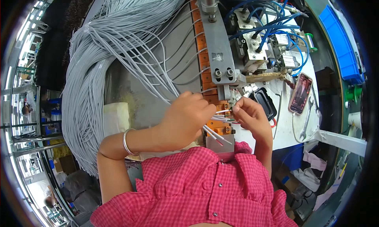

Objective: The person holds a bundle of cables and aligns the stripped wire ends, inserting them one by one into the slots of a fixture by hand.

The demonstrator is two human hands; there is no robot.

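My left hand (192, 111) is closed around several grey cables (167, 87), and their stripped ends (216, 135) with thin coloured wires stick out past my fingers. These cables run back to a large bundle of grey cables (85, 65) on the left. Close by, my right hand (252, 115) pinches at the tip of one cable end, thumb against index finger. What exactly lies between those fingers is too small to make out. Both hands are over the front end of an orange block row (203, 61), into which several single grey cables lead.
A metal machine arm (221, 49) with bolts stands beyond my hands. Valves with blue air hoses (272, 27) fill the back right. On the white surface at right lie a phone (301, 93), a wrench (307, 120), a hex key (278, 108) and a black tray (265, 102).
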